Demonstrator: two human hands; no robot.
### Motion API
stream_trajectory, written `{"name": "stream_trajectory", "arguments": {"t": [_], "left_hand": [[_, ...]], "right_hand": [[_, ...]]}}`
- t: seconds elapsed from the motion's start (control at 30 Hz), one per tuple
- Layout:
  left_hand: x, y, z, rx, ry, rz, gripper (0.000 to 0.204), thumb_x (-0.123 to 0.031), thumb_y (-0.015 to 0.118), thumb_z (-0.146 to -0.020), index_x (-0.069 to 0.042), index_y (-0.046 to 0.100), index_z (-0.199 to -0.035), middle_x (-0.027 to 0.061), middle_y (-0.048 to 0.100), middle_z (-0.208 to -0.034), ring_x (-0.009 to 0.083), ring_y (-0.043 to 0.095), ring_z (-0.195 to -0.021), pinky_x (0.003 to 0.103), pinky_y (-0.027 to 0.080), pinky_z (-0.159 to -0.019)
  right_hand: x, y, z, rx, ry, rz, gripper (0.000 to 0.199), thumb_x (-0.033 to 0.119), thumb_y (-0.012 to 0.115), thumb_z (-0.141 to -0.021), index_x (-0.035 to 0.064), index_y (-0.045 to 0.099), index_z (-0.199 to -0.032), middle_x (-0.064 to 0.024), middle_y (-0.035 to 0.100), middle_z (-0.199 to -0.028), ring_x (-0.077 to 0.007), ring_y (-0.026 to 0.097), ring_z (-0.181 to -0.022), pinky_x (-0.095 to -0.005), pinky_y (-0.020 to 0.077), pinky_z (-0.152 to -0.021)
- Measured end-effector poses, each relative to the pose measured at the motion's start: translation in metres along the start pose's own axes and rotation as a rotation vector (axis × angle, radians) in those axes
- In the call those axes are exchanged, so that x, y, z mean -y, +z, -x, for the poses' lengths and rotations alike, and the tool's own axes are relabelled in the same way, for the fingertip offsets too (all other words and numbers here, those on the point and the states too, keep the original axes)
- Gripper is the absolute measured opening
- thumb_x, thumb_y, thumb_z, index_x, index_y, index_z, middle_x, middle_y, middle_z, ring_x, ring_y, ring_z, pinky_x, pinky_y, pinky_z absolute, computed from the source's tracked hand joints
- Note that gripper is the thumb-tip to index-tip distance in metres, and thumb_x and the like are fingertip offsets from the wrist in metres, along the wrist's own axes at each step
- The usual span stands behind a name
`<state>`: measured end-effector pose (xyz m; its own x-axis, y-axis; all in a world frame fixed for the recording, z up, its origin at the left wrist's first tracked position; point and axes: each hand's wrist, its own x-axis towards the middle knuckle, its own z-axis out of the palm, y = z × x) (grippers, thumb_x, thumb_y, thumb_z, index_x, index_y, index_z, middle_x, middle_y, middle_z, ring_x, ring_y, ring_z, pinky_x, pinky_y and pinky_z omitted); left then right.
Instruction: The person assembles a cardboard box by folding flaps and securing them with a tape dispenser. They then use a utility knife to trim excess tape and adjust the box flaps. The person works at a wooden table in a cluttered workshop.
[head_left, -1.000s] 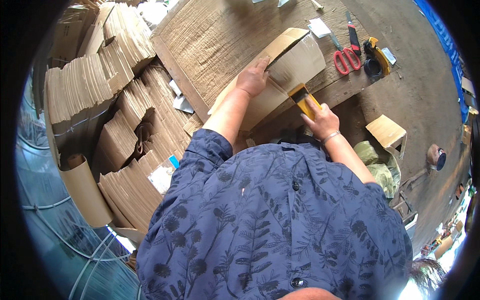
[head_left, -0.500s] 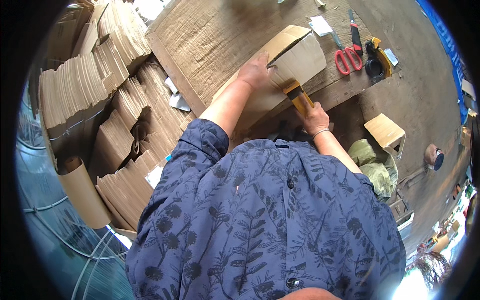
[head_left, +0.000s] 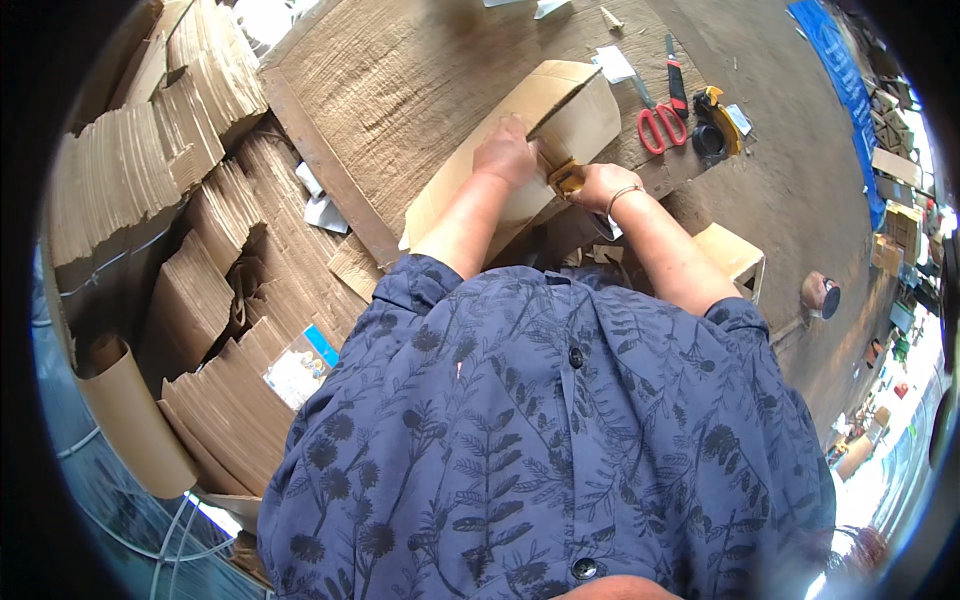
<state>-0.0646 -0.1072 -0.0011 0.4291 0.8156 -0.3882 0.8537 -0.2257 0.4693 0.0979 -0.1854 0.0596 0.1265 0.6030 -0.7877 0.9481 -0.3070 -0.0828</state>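
Note:
A flat-folded brown cardboard box (head_left: 560, 110) lies on a cardboard-covered table (head_left: 400, 80). My left hand (head_left: 508, 152) presses down on the box near its open flap. My right hand (head_left: 597, 186) grips a yellow-handled tool (head_left: 566, 178), its tip against the box edge right beside my left hand. My blue patterned shirt fills the lower part of the view.
Red-handled scissors (head_left: 655, 125), a red cutter (head_left: 677, 85) and a yellow-black tape dispenser (head_left: 715, 125) lie on the table's far right. Stacks of flattened cardboard (head_left: 190, 200) stand at the left with a cardboard roll (head_left: 130, 420). A small open box (head_left: 735, 255) sits at the right.
My right hand has brought the yellow-handled tool up from the box's near edge to meet my left hand. The left hand has stayed pressed on the box.

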Motion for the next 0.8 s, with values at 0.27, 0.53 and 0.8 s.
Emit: {"name": "stream_trajectory", "arguments": {"t": [0.27,0.53,0.8], "left_hand": [[-0.001,-0.013,0.004,0.031,-0.01,0.11,0.066,-0.04,0.053,-0.094,0.004,0.039,-0.141,0.0226,0.045,-0.143,0.0349,0.046,-0.13,0.04,0.038,-0.107],[-0.01,-0.012,0.009,-0.021,-0.008,0.123,0.062,-0.039,0.054,-0.094,0.002,0.041,-0.139,0.0227,0.044,-0.143,0.0353,0.044,-0.132,0.04,0.035,-0.109],[0.057,0.005,0.102,-0.109,0.004,0.078,0.059,-0.037,0.054,-0.096,0.002,0.042,-0.138,0.0256,0.044,-0.142,0.0381,0.044,-0.131,0.042,0.037,-0.109]], "right_hand": [[-0.075,0.064,-0.014,-0.642,0.118,-0.745,0.082,0.046,0.068,-0.081,0.0137,0.034,-0.147,-0.0244,0.063,-0.119,-0.0352,0.062,-0.111,-0.0423,0.0475,-0.095],[-0.033,0.136,-0.071,-0.959,-0.081,-1.411,0.088,0.042,0.071,-0.085,0.0013,0.026,-0.149,-0.0221,0.042,-0.144,-0.0286,0.042,-0.133,-0.0348,0.0318,-0.11],[-0.022,0.153,-0.064,-0.938,-0.122,-1.365,0.098,0.049,0.073,-0.081,0.0008,0.022,-0.149,-0.0248,0.041,-0.143,-0.0354,0.042,-0.133,-0.0374,0.0328,-0.109]]}}
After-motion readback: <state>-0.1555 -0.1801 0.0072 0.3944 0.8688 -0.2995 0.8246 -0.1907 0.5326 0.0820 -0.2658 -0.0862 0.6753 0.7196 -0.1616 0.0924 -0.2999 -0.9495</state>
